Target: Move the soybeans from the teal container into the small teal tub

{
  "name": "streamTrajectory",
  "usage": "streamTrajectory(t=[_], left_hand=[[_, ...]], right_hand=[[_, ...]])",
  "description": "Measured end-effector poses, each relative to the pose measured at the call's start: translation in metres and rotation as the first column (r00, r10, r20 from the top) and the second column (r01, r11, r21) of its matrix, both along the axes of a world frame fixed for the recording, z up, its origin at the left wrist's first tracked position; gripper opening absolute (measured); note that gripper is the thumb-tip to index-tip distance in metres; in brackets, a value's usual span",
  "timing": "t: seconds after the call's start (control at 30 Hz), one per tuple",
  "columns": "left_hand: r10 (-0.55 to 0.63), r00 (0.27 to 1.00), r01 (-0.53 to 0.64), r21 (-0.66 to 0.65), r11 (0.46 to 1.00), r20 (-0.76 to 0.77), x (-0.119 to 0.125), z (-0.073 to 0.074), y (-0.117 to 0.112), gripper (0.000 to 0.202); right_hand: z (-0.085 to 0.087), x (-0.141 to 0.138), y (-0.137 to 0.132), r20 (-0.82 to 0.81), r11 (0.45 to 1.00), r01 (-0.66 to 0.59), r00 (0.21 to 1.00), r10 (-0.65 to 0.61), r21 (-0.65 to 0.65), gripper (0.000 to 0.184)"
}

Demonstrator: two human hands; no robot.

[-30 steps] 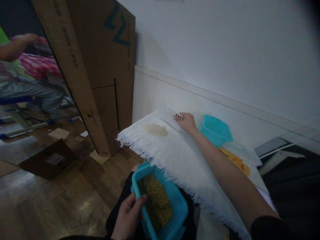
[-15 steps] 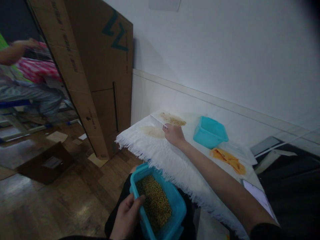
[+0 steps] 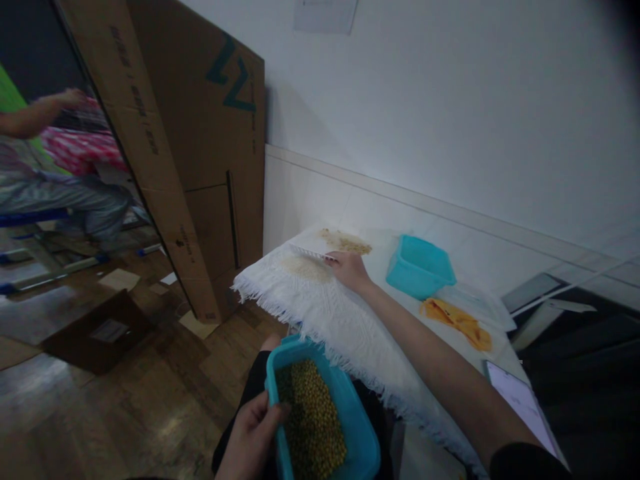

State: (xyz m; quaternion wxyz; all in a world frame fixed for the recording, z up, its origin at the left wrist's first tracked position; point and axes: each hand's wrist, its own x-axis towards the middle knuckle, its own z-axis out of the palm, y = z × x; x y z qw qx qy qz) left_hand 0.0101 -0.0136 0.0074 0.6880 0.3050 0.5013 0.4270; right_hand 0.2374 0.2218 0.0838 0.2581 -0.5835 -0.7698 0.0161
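Note:
My left hand (image 3: 253, 437) grips the near rim of a teal plastic box (image 3: 345, 400) filled with small yellow-green beans (image 3: 310, 417), held on my lap. My right hand (image 3: 349, 268) reaches across a white fringed cloth (image 3: 345, 320) on the table and is closed on a thin white card-like scraper (image 3: 306, 251). The scraper's edge rests beside a pale pile of grains (image 3: 306, 268) on the cloth. A second pile of grains (image 3: 345, 241) lies just beyond it on the tabletop.
An empty teal box (image 3: 420, 265) stands past my right hand, with an orange-yellow wrapper (image 3: 457, 319) beside it and a phone (image 3: 520, 403) at the near right. Tall cardboard boxes (image 3: 200, 133) lean against the wall on the left. Another person (image 3: 55, 147) sits far left.
My right hand has swung the white scraper down from the cloth's far edge to lie low beside the grain pile. The far pile came into view. The bean box shifted slightly right.

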Motion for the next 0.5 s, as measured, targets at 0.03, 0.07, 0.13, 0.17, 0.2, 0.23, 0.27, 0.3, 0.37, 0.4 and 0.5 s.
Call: streamTrajectory(t=[0.03,0.07,0.13,0.17,0.2,0.23,0.27,0.3,0.37,0.4,0.5], left_hand=[[-0.023,1.000,0.023,-0.005,1.000,-0.005,-0.001,0.002,0.000,0.024],[-0.055,0.998,0.055,-0.010,0.998,-0.004,-0.002,0.003,0.000,0.024],[-0.126,0.992,0.126,-0.011,0.992,0.000,-0.003,0.003,0.000,0.022],[-0.152,0.988,0.152,-0.009,0.988,-0.007,-0.004,0.003,-0.001,0.020],[-0.167,0.986,0.166,-0.008,0.986,-0.018,-0.004,0.003,-0.001,0.019],[-0.172,0.985,0.172,-0.013,0.985,-0.029,-0.003,0.004,-0.001,0.017],[-0.173,0.984,0.173,-0.024,0.985,-0.036,-0.003,0.005,-0.001,0.016],[-0.174,0.984,0.173,-0.041,0.984,-0.038,-0.003,0.007,-0.001,0.016],[-0.201,0.980,0.200,-0.066,0.978,-0.010,-0.003,0.015,-0.001,0.015],[-0.219,0.976,0.219,-0.071,0.973,0.009,-0.004,0.020,-0.001,0.013],[-0.290,0.955,0.294,-0.050,0.955,0.070,-0.009,0.036,0.001,0.012]], right_hand=[[0.003,0.002,0.001,-0.015,1.000,-0.010,1.000,0.010,-0.001,0.023],[0.005,0.004,0.004,-0.032,1.000,-0.016,0.999,0.016,0.002,0.024],[0.009,0.008,0.013,-0.068,1.000,-0.015,0.998,0.016,0.013,0.026],[0.009,0.009,0.017,-0.085,1.000,-0.011,0.996,0.013,0.019,0.027],[0.008,0.008,0.021,-0.100,1.000,-0.008,0.995,0.010,0.022,0.028],[0.007,0.007,0.024,-0.110,1.000,-0.008,0.994,0.010,0.021,0.028],[0.004,0.006,0.026,-0.117,1.000,-0.013,0.993,0.015,0.015,0.028],[0.002,0.004,0.026,-0.120,1.000,-0.022,0.992,0.022,0.006,0.026],[-0.002,0.001,0.023,-0.118,0.999,-0.046,0.992,0.044,-0.016,0.024],[-0.003,0.001,0.020,-0.114,0.998,-0.058,0.992,0.055,-0.025,0.023],[0.005,0.008,0.012,-0.101,0.997,-0.064,0.993,0.060,-0.036,0.020]])
